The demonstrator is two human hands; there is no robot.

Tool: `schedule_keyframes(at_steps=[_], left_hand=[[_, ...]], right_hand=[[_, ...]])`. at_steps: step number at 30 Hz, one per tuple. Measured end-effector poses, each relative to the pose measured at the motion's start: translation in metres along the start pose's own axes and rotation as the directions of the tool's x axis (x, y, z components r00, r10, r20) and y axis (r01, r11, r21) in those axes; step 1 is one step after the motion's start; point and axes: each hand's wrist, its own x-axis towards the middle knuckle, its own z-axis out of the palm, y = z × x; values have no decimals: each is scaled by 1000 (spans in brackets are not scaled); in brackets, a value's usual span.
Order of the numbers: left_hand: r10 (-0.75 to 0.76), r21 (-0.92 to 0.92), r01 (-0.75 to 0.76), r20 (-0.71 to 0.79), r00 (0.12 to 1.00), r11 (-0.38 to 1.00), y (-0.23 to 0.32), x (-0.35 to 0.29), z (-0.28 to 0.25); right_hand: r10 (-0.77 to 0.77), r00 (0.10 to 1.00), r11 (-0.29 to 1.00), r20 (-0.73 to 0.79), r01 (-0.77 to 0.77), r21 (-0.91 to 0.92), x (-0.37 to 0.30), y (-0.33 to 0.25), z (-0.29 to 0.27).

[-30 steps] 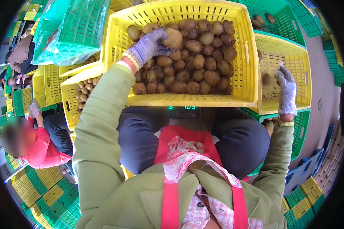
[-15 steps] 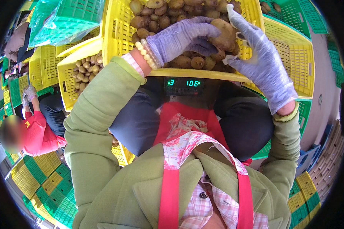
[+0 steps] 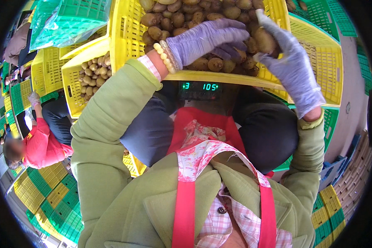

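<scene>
A yellow plastic crate [image 3: 223, 77] full of brown kiwifruit [image 3: 215, 65] is in front of me. My right hand [image 3: 291, 68], in a thin pale purple glove, holds a single kiwifruit [image 3: 265, 40] between thumb and fingers over the crate's right side. Over the middle of the fruit lies my left hand [image 3: 206, 41], gloved alike, palm down with its fingers stretched toward the right. Its thumb is partly hidden beneath it, and nothing shows in its grip. Below the crate's near edge, a dark digital display [image 3: 200, 90] glows with green digits.
To the left stands a yellow crate [image 3: 70, 78] of smaller kiwifruit, with a film-covered green crate [image 3: 84, 18] beyond it. Another yellow crate [image 3: 328, 66] adjoins on the right. A person in red [image 3: 49, 142] sits at far left, near stacked green and yellow crates [image 3: 49, 182].
My right hand has drawn slightly right with a kiwifruit, away from my left hand, whose fingers have straightened. The last digit on the display has dropped by one.
</scene>
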Motion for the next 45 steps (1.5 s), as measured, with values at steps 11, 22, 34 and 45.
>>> schedule_keyframes(at_steps=[11,22,34,45], left_hand=[[23,145,10,-225,974,989,-16,-2,-57],[-132,279,218,-296,946,935,-30,1,-71],[-156,336,283,-359,920,898,-39,4,-77],[-159,468,290,-301,940,834,-34,0,-78]], right_hand=[[562,811,801,-161,-485,350,-67,148,-61],[763,646,610,-34,-701,371,-105,210,-35],[789,615,566,-7,-721,399,-115,220,-40],[766,638,588,-70,-654,476,-113,217,-34]])
